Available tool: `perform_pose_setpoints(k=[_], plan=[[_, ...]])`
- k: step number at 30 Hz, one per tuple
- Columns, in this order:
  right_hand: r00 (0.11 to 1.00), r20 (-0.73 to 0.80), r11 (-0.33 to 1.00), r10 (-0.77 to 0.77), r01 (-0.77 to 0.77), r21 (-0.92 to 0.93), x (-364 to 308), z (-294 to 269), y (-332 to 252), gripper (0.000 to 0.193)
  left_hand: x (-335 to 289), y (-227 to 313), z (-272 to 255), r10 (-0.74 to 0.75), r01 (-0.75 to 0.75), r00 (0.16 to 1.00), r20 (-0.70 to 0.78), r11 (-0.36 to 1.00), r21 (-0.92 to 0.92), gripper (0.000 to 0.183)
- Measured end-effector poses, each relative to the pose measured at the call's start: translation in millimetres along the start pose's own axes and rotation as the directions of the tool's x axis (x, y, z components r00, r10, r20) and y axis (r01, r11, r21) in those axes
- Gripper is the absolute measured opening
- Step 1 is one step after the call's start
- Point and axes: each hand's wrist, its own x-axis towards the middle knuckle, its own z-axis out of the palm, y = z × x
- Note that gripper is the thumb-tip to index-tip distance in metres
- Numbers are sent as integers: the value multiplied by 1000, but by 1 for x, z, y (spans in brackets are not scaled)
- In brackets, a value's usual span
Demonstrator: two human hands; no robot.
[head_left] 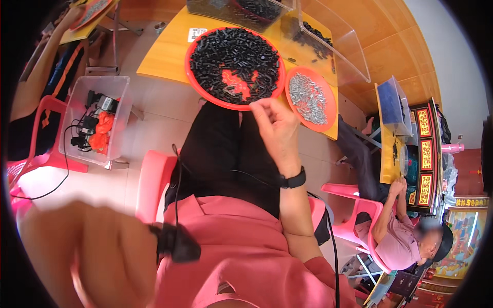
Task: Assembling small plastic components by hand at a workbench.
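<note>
My right hand (277, 123), with a black band on its wrist, is at the near rim of a round red tray (189, 77). Its thumb and index finger are pinched together; anything between them is too small to make out. Small black tube-like parts (231, 51) cover most of the tray, leaving a patch of its red bottom bare. Just right of that hand lies an orange-red dish (331, 105) of small silver metal pins (307, 97). My left hand (87, 251) is raised large and blurred at the lower left, fingers curled, their tips hidden.
Behind the tray, clear plastic bins (339, 51) with black parts stand on the yellow table (159, 59). On the floor to the left, a clear box (97, 84) holds adapters and cables. People sit on either side, one at another yellow table (387, 164) on the right.
</note>
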Motion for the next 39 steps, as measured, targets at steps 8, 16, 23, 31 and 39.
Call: perform_pose_setpoints(k=[8,16,23,31,39], plan=[[901,380,942,-211,291,-166,59,32,-8,9,38,-37,-90,69,191,828,-557,898,396,7],[935,301,923,-188,273,-272,94,35,15,10,27,-47,-179,21,282,708,-706,908,310,7],[911,384,915,-151,275,-294,97,25,9,8,14,-55,-213,50,308,602,-797,906,290,9],[801,541,894,-255,408,-183,85,55,-3,14,10,-60,-220,102,315,588,-802,885,344,11],[697,631,776,-341,587,-229,90,68,1,11,9,-68,-220,76,386,577,-813,852,353,11]])
